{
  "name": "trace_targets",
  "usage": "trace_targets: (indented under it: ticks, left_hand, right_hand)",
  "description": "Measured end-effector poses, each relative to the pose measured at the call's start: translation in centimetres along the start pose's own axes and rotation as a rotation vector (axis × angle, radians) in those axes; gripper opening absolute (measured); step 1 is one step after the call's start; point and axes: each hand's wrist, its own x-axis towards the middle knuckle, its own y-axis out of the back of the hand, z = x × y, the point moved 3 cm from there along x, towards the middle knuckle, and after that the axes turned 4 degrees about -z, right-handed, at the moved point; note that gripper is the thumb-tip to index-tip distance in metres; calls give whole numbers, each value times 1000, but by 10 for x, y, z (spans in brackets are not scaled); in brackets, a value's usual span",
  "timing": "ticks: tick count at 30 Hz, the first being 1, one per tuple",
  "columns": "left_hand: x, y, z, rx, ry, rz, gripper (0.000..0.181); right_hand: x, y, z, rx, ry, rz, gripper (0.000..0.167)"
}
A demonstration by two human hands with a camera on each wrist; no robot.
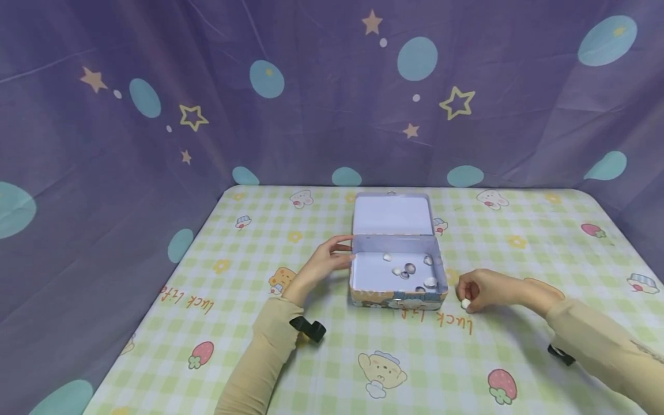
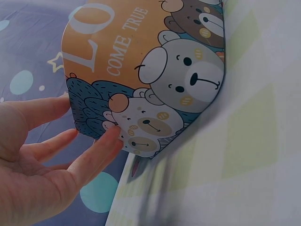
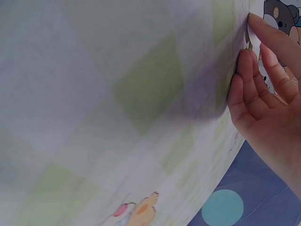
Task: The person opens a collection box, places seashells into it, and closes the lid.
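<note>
A hinged tin box (image 1: 398,300) stands on the table with its lid (image 1: 392,214) tipped back. Several small white and grey-brown shell-like pieces (image 1: 410,268) lie scattered on its floor. My left hand (image 1: 324,262) is at the box's left side, fingers extended and fingertips touching it. Cartoon bears on the tin's printed wall (image 2: 183,75) face the left wrist camera. To the right of the box, my right hand (image 1: 482,290) pinches a small white shell-like piece (image 1: 466,303) at the tabletop. In the right wrist view, the fingers partly hide that piece.
A checked cloth (image 1: 306,374) with printed strawberries, animals and lettering covers the table. Behind the table's back edge hangs a purple curtain (image 1: 321,132) with stars and blue spots. Each sleeve carries a black wrist mount (image 1: 308,328).
</note>
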Motion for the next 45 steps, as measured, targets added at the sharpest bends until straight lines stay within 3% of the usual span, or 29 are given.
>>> trace_targets:
  ticks: [4,11,22,38,45]
  left_hand:
    - [0,-1,0,3,-4,-5,49]
    - [0,-1,-1,0,2,-17,50]
    - [0,-1,-1,-3,9,-12,50]
    - [0,0,0,7,11,-17,51]
    - [-1,0,1,22,-2,-16,50]
  right_hand:
    - [-2,0,3,26,-33,24,19]
    - [-6,-1,7,81,5,53,16]
    - [-9,3,9,161,22,28,14]
    - [-16,29,-11,96,95,74,16]
    - [-16,43,-23,80,41,101,17]
